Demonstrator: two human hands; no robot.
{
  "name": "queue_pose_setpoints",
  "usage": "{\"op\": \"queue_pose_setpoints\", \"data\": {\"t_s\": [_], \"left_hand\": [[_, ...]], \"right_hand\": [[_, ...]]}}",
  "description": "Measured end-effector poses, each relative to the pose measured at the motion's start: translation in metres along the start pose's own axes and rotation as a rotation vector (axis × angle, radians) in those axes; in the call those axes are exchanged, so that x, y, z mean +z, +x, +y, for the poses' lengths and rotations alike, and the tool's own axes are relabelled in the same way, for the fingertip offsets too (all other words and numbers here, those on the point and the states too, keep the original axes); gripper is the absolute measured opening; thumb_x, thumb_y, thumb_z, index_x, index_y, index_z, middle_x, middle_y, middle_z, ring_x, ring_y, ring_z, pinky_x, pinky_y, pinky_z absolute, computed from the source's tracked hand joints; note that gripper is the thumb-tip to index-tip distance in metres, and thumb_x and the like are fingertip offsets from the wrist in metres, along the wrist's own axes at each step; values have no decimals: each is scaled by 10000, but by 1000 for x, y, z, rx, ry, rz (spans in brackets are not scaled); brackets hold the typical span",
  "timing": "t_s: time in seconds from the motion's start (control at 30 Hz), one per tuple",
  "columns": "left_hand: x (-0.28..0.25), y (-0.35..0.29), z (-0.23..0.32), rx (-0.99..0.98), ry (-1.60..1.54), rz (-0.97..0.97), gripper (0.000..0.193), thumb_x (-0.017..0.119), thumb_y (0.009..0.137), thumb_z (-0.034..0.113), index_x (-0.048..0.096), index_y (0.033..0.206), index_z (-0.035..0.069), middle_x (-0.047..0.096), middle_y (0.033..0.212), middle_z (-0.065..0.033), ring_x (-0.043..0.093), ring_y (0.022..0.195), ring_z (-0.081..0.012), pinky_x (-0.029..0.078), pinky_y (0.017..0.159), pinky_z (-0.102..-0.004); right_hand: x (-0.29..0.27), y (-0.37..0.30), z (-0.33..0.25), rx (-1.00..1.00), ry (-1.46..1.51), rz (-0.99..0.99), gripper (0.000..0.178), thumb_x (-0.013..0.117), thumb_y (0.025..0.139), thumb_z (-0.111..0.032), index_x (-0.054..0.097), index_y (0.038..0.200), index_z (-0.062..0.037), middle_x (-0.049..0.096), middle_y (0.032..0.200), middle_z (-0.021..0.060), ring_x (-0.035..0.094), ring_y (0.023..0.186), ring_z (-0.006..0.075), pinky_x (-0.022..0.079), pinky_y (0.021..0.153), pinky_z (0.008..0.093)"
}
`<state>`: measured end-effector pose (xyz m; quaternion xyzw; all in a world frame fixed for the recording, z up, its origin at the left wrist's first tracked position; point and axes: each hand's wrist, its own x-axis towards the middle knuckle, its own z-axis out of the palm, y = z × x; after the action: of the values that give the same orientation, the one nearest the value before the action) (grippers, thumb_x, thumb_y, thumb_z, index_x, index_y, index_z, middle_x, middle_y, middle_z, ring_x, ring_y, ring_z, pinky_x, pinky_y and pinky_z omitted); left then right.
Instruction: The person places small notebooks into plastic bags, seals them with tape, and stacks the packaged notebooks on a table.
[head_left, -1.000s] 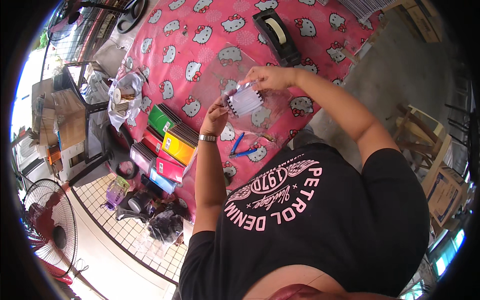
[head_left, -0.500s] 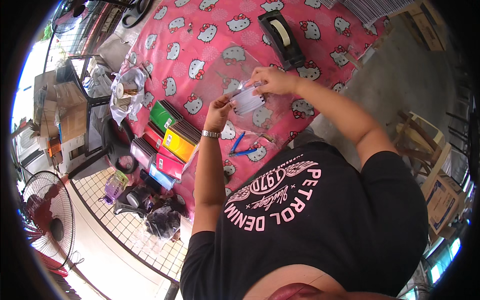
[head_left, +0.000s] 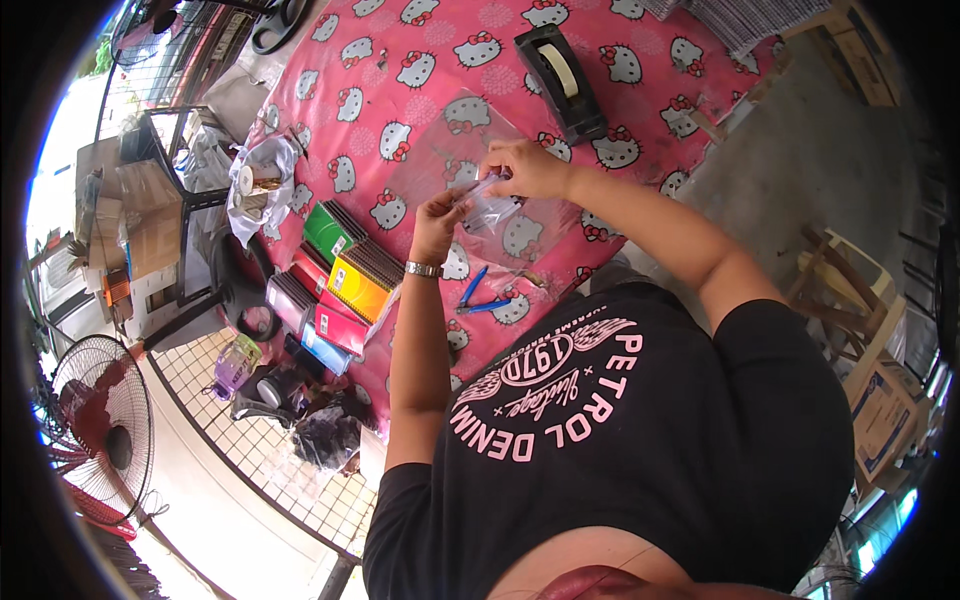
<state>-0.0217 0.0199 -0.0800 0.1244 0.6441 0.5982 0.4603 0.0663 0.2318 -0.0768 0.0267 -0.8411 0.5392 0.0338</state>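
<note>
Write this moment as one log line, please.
left hand: holds clear bag | right hand: holds bag | below: pink cloth | near: blue pliers

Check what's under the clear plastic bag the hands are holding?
Under the clear plastic bag, held by left hand and right hand, the pink cartoon-cat tablecloth shows through. The bag's contents cannot be made out.

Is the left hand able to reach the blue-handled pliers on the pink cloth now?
Probably yes: the blue-handled pliers lie uncovered just beside the left hand's wrist, but that hand is holding a small clear plastic bag.

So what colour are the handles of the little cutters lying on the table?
Blue. The cutters lie on the pink tablecloth, seen in the head view.
</note>
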Motion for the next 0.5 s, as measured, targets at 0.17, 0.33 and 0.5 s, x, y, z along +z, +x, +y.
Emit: {"op": "queue_pose_setpoints", "data": {"t_s": [0.17,0.33,0.5], "left_hand": [[30,-6,11,560,882,395,293,678,719,14,706,992,117,621,858,-35,585,706,-193,484,689,-298],[46,-34,23,467,974,335,293,668,714,31,680,1004,72,602,908,-114,596,772,-273,497,686,-339],[40,-56,34,614,973,102,455,687,719,50,602,1165,33,593,1037,-140,569,989,-291,465,842,-372]], "right_hand": [[-1,-3,-4,-38,32,54,174,716,713,-169,642,842,-77,563,803,66,603,757,219,482,673,328],[-23,-7,-21,-118,-2,-175,205,697,726,-169,631,873,-41,566,829,73,600,756,229,490,690,337],[-38,-22,-26,-516,-245,-175,247,709,706,-177,620,871,-17,572,912,71,576,871,252,478,815,360]]}}
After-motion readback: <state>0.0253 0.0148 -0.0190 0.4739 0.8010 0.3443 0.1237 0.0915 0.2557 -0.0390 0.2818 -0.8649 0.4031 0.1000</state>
